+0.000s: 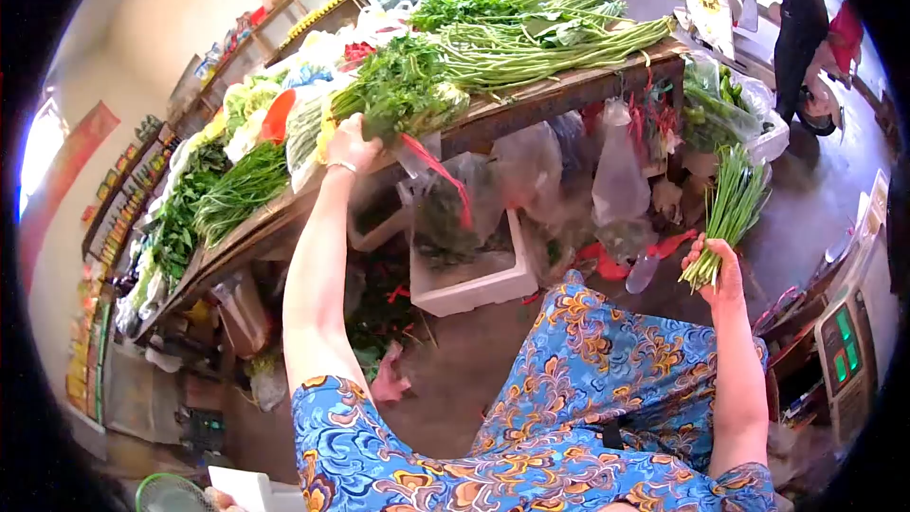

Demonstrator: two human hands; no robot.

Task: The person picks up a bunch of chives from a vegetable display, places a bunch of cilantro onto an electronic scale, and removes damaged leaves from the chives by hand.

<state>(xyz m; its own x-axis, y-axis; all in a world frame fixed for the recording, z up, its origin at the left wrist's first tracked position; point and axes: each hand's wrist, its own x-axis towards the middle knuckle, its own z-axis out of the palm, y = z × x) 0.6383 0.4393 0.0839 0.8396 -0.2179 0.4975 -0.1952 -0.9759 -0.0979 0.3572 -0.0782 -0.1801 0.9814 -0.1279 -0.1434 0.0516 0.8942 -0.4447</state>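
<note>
My right hand (722,268) is closed round the stems of a bunch of thin green stalks (735,204), held upright off to the right, away from the table. My left hand (353,144) reaches to the front edge of the vegetable table (559,95), at the near side of a pile of leafy greens (403,85). Its fingers are partly hidden against the leaves, so their grip cannot be made out. A red ribbon (441,175) hangs from the table edge beside it. Long green beans (540,52) lie to the right of the leafy pile.
Below the table are a white foam box (474,289) and hanging plastic bags (621,171). A scale with a green display (844,351) is at the right. Another person (801,38) stands at the upper right. Shelves (123,190) line the left wall.
</note>
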